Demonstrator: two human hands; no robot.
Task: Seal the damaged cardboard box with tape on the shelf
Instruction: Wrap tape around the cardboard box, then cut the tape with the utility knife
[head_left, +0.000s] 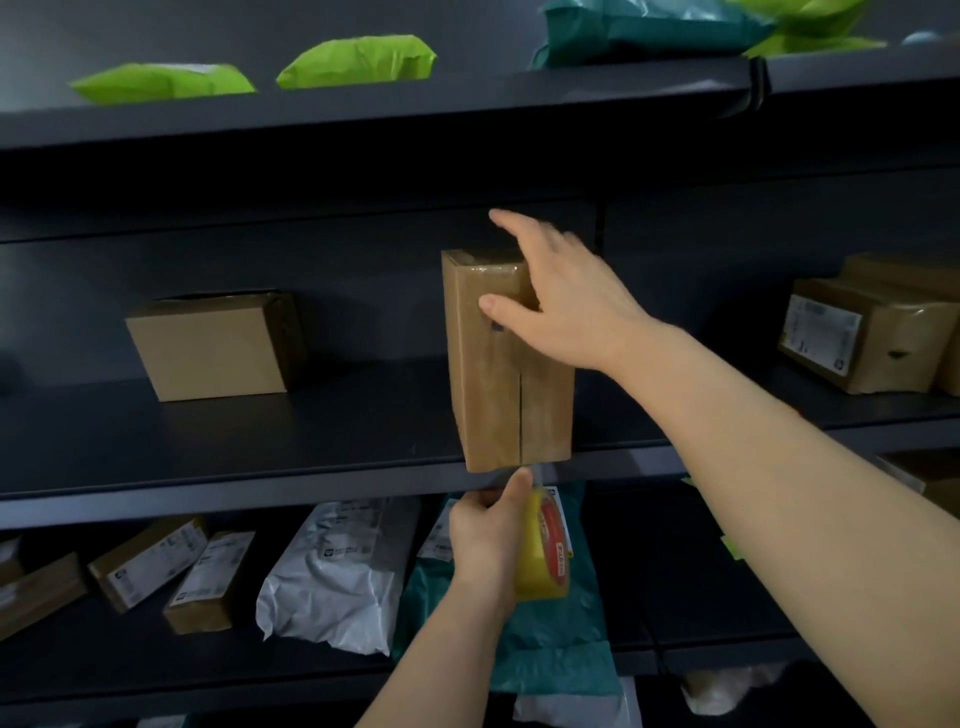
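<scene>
Box (488, 389) under right hand (563, 301), above tape roll (545, 556)

Hands: two, left hand (485, 535) and right hand (563, 304). Tape roll (545, 551): one. Cardboard boxes (493, 374): at least six. Lime-green mailer bags (358, 60): three. Teal mailer bags (639, 31): two. White mailer bags (332, 577): at least two.

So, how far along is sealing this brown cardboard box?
Glossy clear tape already runs down the front seam of the upright brown cardboard box. Right hand steadies its top; left hand holds the yellow tape roll under the bottom edge, strip apparently attached. Left: cut, press the end down.
</scene>
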